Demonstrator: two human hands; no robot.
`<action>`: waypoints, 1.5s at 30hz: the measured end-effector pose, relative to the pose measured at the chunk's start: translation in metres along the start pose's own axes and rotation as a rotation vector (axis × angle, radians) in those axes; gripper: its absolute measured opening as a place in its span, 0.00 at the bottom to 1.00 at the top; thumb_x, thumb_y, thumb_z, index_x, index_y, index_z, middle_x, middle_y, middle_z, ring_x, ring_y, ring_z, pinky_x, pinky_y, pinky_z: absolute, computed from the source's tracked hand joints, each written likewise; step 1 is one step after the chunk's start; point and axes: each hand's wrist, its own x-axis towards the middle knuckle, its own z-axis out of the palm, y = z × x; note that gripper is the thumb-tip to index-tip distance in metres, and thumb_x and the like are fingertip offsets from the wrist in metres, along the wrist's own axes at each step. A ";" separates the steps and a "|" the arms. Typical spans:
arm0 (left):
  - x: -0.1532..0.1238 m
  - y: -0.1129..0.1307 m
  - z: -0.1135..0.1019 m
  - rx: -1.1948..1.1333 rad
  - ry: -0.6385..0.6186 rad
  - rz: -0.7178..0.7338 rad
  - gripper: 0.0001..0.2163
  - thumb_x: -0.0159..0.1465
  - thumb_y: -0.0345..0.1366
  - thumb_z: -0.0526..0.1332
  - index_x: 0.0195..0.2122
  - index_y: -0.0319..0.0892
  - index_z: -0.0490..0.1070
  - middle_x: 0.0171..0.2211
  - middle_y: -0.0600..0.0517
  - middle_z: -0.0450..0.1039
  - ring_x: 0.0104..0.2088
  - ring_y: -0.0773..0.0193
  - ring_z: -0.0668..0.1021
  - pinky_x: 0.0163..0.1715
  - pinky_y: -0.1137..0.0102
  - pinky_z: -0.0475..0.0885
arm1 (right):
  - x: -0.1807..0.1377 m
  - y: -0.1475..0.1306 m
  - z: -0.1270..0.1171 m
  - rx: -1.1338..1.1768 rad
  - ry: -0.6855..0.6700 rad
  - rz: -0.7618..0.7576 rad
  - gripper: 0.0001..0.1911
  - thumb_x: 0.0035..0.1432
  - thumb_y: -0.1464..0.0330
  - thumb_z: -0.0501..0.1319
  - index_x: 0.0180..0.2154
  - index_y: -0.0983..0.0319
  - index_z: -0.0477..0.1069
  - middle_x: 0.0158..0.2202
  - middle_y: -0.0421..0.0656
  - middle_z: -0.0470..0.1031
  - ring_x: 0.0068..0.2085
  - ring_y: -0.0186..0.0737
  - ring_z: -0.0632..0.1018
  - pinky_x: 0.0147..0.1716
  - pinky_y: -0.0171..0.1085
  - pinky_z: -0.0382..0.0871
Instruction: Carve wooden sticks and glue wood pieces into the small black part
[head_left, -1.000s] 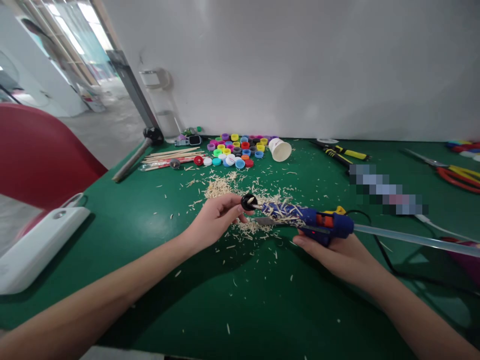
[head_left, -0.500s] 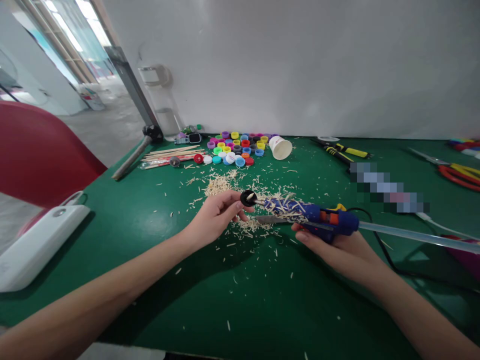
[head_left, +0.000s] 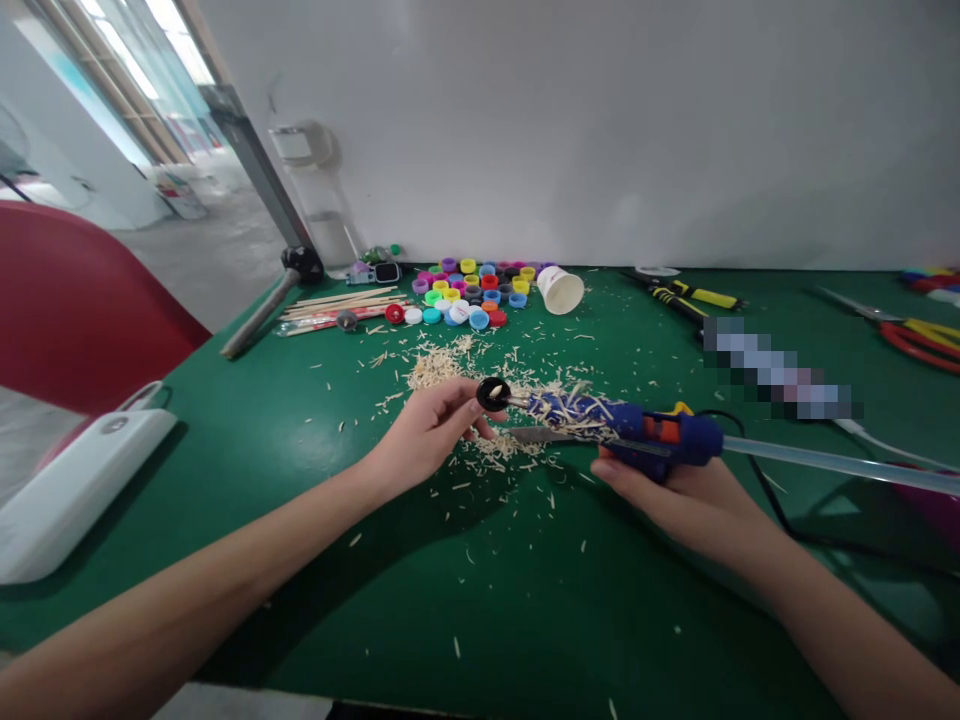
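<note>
My left hand (head_left: pixel 431 425) pinches a black bottle cap (head_left: pixel 493 394) between thumb and fingers, its open side turned to the right. In my right hand (head_left: pixel 675 500) is a blue glue gun (head_left: pixel 645 430), gripped by its handle, with a clear glue stick (head_left: pixel 832 460) sticking out at the back. The gun's nozzle is at the cap; whether it touches the inside I cannot tell. Wood shavings (head_left: pixel 574 408) cling to the gun's front. A knife blade (head_left: pixel 536 434) lies beneath it among more shavings (head_left: pixel 442 362).
Behind are several coloured bottle caps (head_left: pixel 472 290), a tipped paper cup (head_left: pixel 560 290) and wooden sticks (head_left: pixel 337 303). Pliers (head_left: pixel 675 295) and scissors (head_left: pixel 892 325) lie at the right, near a blurred-out object (head_left: pixel 780 368). A white device (head_left: pixel 82 495) sits at left. The gun's black cord (head_left: pixel 772 500) trails right.
My right hand and the glue gun have shifted very slightly to the right. The left hand still holds the cap at the nozzle. The camera view has moved a little.
</note>
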 end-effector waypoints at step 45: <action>0.001 -0.007 0.001 0.044 -0.012 0.026 0.10 0.69 0.37 0.50 0.39 0.41 0.70 0.34 0.50 0.76 0.32 0.70 0.77 0.30 0.75 0.72 | 0.000 0.001 -0.001 -0.049 0.006 -0.052 0.15 0.50 0.52 0.60 0.30 0.56 0.75 0.26 0.41 0.77 0.31 0.44 0.78 0.30 0.40 0.74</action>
